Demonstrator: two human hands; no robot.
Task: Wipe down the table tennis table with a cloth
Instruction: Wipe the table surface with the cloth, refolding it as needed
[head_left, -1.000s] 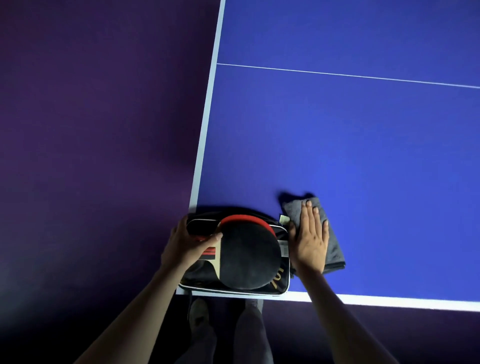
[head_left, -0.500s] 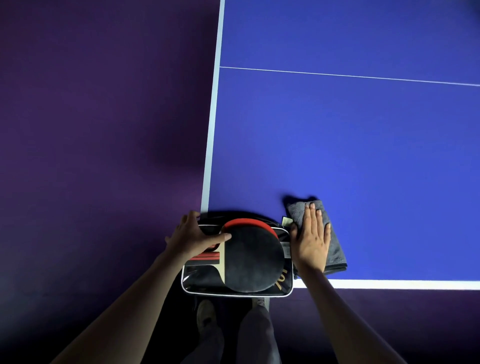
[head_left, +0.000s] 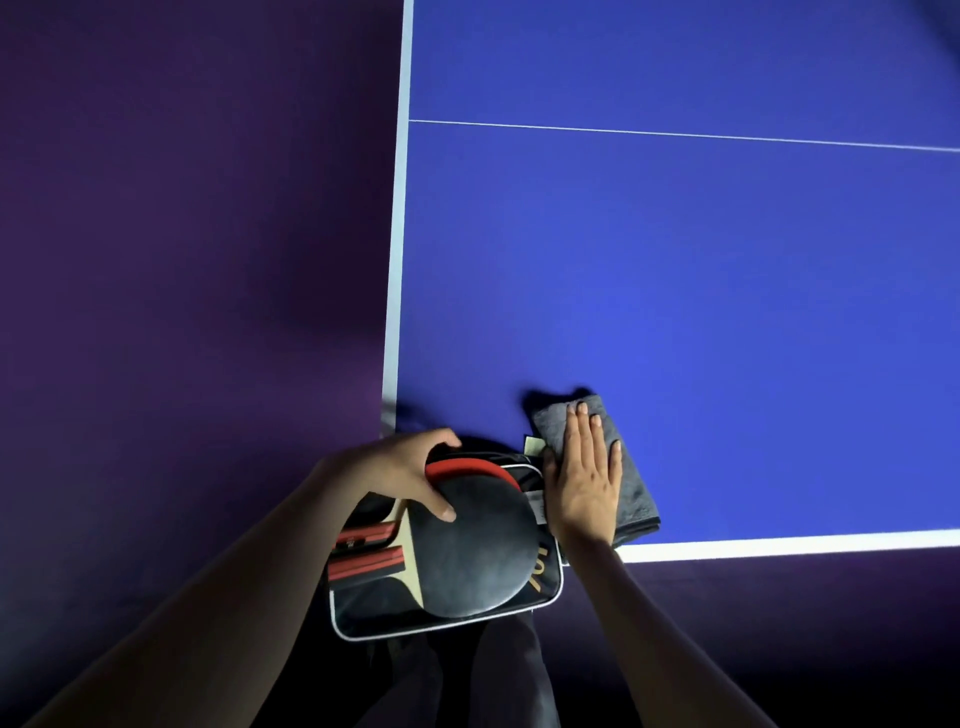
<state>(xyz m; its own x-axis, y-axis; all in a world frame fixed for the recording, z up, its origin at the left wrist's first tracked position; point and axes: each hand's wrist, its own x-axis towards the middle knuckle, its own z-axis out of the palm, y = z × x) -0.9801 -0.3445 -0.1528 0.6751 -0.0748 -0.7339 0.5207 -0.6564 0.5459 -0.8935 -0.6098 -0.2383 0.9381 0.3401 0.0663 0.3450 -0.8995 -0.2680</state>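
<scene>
Since the earlier frames, the black paddle case (head_left: 447, 592) with a paddle (head_left: 467, 545) on top has come off the blue table (head_left: 675, 286) and now hangs past its near left corner. Gripping the case's far left edge is the left hand (head_left: 400, 478), fingers curled round it. Just right, the right hand (head_left: 584, 478) lies flat with straight fingers on the folded grey cloth (head_left: 631, 483) by the table's near edge.

Bench (head_left: 675, 286): smooth matt blue top, painted white edge lines. Cloth (head_left: 631, 483): grey, soft napped towelling, folded, matt. Paddle (head_left: 467, 551): dull black rubber face, red rubber at the rim, pale wood at the neck. Paddle case (head_left: 374, 613): black fabric, white piping, slight sheen.
</scene>
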